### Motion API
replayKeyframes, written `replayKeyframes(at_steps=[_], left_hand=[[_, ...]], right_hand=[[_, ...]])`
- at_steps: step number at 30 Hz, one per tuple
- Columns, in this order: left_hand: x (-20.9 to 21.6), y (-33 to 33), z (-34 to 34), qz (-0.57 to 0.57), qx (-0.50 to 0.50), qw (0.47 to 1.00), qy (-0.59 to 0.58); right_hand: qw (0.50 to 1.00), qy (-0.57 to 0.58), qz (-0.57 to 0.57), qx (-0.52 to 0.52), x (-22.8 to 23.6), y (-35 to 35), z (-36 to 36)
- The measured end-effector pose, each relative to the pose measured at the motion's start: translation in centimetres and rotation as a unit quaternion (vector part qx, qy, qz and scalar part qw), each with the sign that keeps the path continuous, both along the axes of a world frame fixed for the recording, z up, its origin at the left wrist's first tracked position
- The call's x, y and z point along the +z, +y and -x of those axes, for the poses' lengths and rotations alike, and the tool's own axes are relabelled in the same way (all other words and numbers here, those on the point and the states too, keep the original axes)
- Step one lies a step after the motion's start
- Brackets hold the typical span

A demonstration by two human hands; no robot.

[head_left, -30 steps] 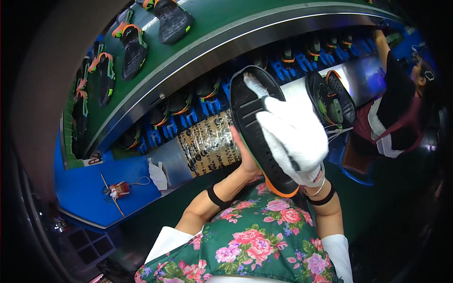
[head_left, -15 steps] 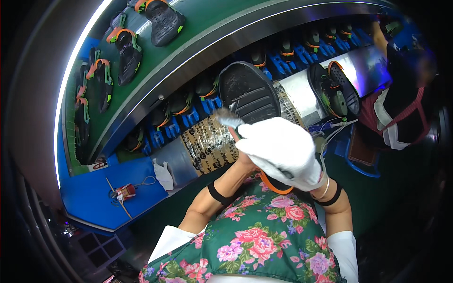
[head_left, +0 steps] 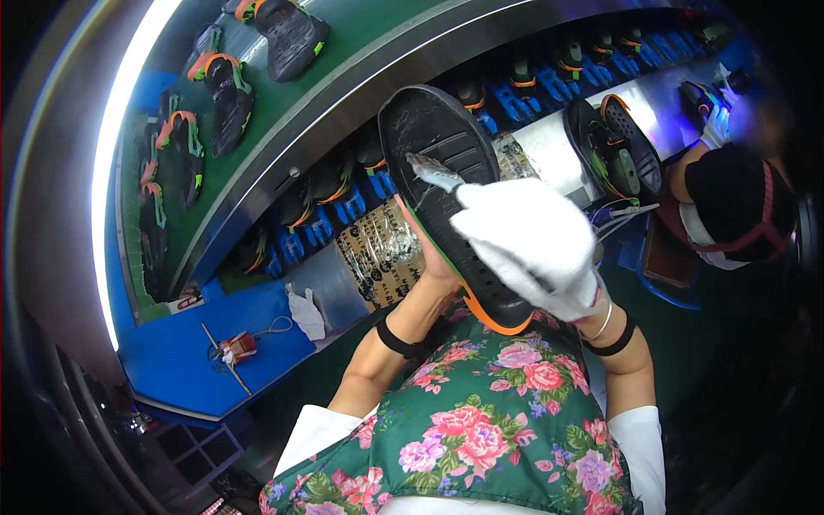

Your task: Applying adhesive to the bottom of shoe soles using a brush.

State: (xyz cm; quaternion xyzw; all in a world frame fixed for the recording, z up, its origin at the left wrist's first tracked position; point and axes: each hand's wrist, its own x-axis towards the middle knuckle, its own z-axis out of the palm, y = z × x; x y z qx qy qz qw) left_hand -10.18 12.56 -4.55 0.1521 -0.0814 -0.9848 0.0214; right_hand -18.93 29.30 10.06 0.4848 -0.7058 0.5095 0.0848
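Observation:
A black shoe sole (head_left: 455, 202) with a green side edge and an orange heel rim stands tilted in front of my apron. My bare left hand (head_left: 431, 257) grips its left side, most of the fingers hidden behind it. In a white glove, my right hand (head_left: 530, 240) is closed on a small brush (head_left: 442, 175). The bristles touch or hover just over the inner face of the sole, near its upper left edge. A wet-looking sheen shows on the toe end.
Shoes on blue holders (head_left: 517, 107) line the far side. Finished-looking soles (head_left: 227, 103) lie on a green conveyor at upper left. A blue table (head_left: 163, 360) holds a small red container (head_left: 238, 348). More shoes (head_left: 592, 150) and a co-worker (head_left: 730, 193) are at right.
The brush has moved up from the sole's left edge onto its inner face, and my right hand has shifted right. The sole has come slightly left and up. The co-worker has leaned in.

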Motion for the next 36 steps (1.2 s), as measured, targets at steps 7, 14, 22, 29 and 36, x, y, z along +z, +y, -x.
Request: replayKeyframes(at_steps=[7, 14, 22, 29, 36], left_hand=[[1.4, -1.7, 1.1, 0.092, -0.097, 0.983, 0.124], [4.3, -1.8, 3.0, 0.124, -0.142, 0.972, 0.142], [4.6, -2.3, 3.3, 0.106, -0.169, 0.97, 0.143], [5.7, -2.7, 3.6, 0.119, -0.113, 0.978, 0.128], [6.0, -3.3, 3.9, 0.114, -0.1, 0.981, 0.121]], right_hand=[[0.995, -0.062, 0.075, 0.034, -0.4, -0.6, -0.5], [0.998, -0.026, 0.032, 0.039, -1.8, -0.7, -1.6], [0.999, 0.034, 0.021, 0.034, -3.2, -0.4, -2.5], [0.999, -0.038, 0.015, 0.033, -2.0, 0.6, -1.8], [0.982, -0.159, 0.061, 0.081, -2.4, 1.1, -2.4]])
